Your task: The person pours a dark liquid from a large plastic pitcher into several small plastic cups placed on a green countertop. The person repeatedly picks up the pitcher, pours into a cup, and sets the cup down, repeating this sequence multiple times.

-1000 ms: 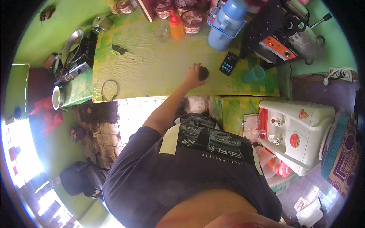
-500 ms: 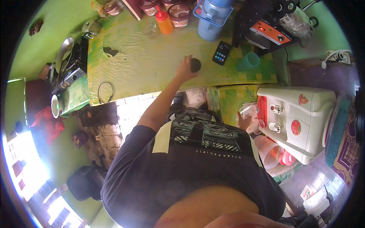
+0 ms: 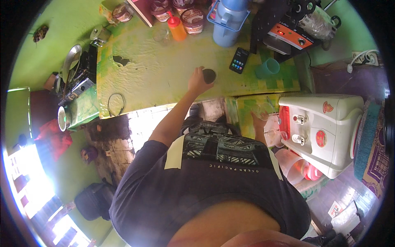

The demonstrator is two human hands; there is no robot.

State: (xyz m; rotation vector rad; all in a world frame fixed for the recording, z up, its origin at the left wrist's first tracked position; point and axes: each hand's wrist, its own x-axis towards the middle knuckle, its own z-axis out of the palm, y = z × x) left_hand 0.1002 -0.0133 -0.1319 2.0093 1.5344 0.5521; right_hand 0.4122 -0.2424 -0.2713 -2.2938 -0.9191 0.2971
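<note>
My left hand (image 3: 199,82) is closed around a dark round cup (image 3: 209,75) on the green-checked tabletop (image 3: 142,76). To its right lie a phone (image 3: 239,60) with a lit screen and a turquoise cup (image 3: 267,68). At the lower right, my right hand (image 3: 258,120) holds a clear cup (image 3: 264,110) over a lower green surface (image 3: 240,108), beside the white water dispenser (image 3: 323,138). Part of that hand is hidden by the cup.
An orange squeeze bottle (image 3: 177,29), round tubs (image 3: 192,20) and a blue jug (image 3: 225,24) stand at the back. A black and orange machine (image 3: 288,35) is at right, a stove (image 3: 80,78) at left, a clear pitcher (image 3: 290,164) below the dispenser.
My right hand has come into view beside the dispenser and lifted a clear cup. My left hand stays round the dark cup. The view has shifted slightly.
</note>
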